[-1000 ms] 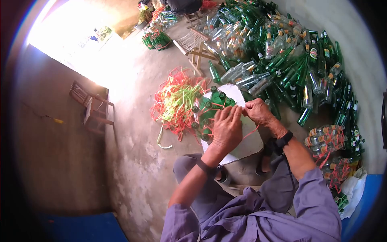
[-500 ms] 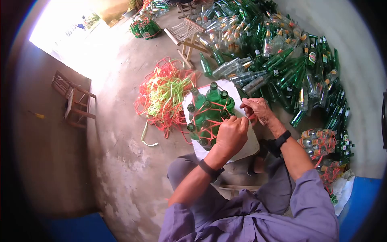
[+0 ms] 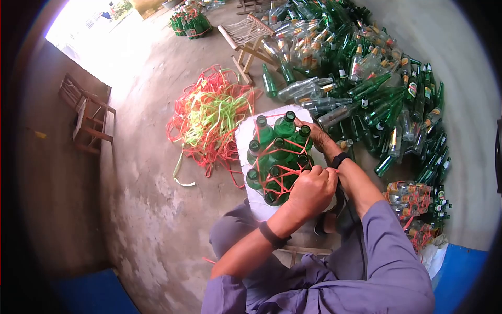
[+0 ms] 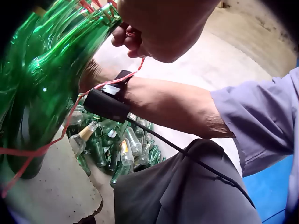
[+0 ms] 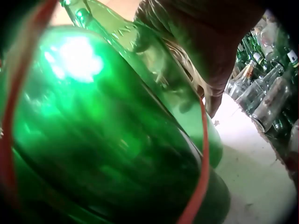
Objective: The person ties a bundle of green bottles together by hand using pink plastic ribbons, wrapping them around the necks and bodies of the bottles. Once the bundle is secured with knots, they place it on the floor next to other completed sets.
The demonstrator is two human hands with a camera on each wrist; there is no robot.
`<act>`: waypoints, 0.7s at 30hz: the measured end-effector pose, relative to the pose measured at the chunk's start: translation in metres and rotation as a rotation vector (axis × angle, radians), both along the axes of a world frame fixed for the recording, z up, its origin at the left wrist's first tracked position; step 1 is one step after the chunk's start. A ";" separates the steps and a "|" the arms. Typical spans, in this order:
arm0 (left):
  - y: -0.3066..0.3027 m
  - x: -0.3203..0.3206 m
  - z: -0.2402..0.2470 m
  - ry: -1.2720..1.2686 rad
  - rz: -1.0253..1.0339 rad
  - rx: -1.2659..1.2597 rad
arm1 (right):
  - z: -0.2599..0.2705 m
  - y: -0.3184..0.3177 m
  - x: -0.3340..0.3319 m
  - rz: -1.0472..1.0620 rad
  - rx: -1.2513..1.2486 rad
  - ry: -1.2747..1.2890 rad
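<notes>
Several green glass bottles [image 3: 280, 152] stand upright in a cluster on a white slab [image 3: 256, 204], with red plastic strap [image 3: 287, 170] zigzagging round their necks. At the cluster's near right side, my left hand [image 3: 314, 191] pinches the strap between thumb and curled fingers. A length of red strap [image 4: 72, 112] runs from this hand down past the bottles in the left wrist view. My right hand [image 3: 320, 138] reaches to the far right side of the cluster, against a bottle; most of its fingers are behind the glass in the right wrist view, so I cannot tell their curl.
A tangle of red and yellow-green strap [image 3: 209, 112] lies on the floor to the left. Loose bottles [image 3: 366, 78] are heaped at the back right. A string-seated stool [image 3: 248, 34] and a tied bottle bundle [image 3: 191, 23] stand behind, a wooden chair [image 3: 89, 112] left.
Both hands were close together at the strap. My right hand has moved away from the left, forward to the cluster's far right side. My left hand has drawn slightly nearer my body.
</notes>
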State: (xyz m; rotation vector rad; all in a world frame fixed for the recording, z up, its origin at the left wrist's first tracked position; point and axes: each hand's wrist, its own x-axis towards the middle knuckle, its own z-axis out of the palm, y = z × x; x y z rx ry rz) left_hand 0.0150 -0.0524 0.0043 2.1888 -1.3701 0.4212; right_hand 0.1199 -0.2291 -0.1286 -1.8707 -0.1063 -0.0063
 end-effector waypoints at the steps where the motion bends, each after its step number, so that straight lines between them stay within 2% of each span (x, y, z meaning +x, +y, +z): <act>1: 0.000 0.000 0.001 -0.003 -0.005 0.015 | 0.003 0.004 -0.001 -0.088 0.234 0.215; 2: 0.001 -0.001 0.001 -0.008 -0.011 0.031 | -0.001 0.001 0.001 -0.088 0.234 0.216; 4: 0.001 -0.002 0.001 0.001 -0.013 0.043 | -0.033 -0.011 0.010 0.006 0.079 0.143; 5: 0.001 -0.002 0.001 0.012 -0.016 0.056 | -0.048 -0.011 0.013 0.023 -0.035 0.005; 9: 0.005 -0.002 0.001 0.007 -0.032 0.039 | -0.044 -0.016 0.007 0.121 -0.158 0.068; 21: 0.030 -0.006 0.008 0.011 -0.131 0.036 | -0.069 -0.012 -0.033 -0.068 -0.518 -0.231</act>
